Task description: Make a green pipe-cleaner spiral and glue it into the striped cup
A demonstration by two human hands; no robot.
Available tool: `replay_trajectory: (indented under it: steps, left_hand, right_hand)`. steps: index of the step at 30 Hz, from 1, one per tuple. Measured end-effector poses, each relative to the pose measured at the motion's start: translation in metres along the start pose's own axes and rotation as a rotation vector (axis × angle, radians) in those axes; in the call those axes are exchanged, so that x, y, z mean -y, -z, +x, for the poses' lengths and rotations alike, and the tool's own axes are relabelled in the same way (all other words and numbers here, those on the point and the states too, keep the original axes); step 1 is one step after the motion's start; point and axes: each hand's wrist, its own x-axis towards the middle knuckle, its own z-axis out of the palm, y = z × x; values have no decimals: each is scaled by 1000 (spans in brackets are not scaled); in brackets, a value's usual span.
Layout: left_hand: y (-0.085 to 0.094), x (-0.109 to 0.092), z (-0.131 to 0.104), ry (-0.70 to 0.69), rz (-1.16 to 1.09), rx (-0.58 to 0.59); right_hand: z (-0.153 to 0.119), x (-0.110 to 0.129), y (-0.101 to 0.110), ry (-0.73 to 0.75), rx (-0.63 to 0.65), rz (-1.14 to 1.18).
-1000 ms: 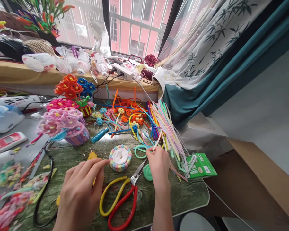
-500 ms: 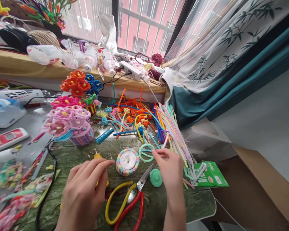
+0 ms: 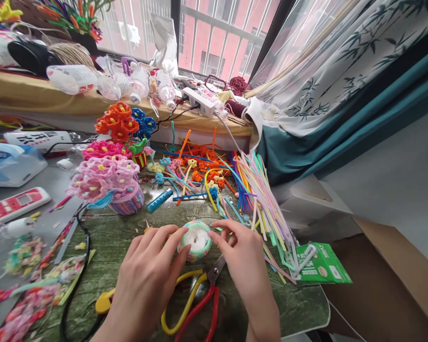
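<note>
A round pastel piece [image 3: 197, 241] with a white middle lies on the green table, a mint-green ring around its top. My left hand [image 3: 153, 266] has thumb and fingers bent at the ring's left edge. My right hand [image 3: 240, 256] pinches at its right edge. Just in front, scissors [image 3: 213, 280] with one red and one yellow handle lie partly under my right hand. A yellow-handled tool [image 3: 105, 301] is partly covered by my left wrist.
Pipe-cleaner flowers in a striped pot [image 3: 126, 199] stand at the left, near a blue lighter [image 3: 160, 200]. Bundled pastel pipe cleaners [image 3: 266, 199] and a green packet [image 3: 323, 263] are at the right. A black cable [image 3: 78, 266] crosses the left side.
Both hands have come together at the round piece. The mint-green ring has moved left from beside it onto its top. The coiled green disc is no longer visible. The view has shifted slightly.
</note>
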Motion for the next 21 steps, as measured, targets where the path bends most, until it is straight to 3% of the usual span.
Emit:
replay_trajectory:
  steps: [7, 13, 21]
  left_hand:
    - [0, 4, -4, -31, 34, 23]
    - [-3, 0, 3, 3, 59, 23]
    - [1, 0, 10, 41, 82, 165]
  right_hand:
    - [-16, -17, -1, 201, 28, 49]
    - [-15, -17, -4, 218, 70, 22]
    - [-7, -12, 0, 190, 134, -45]
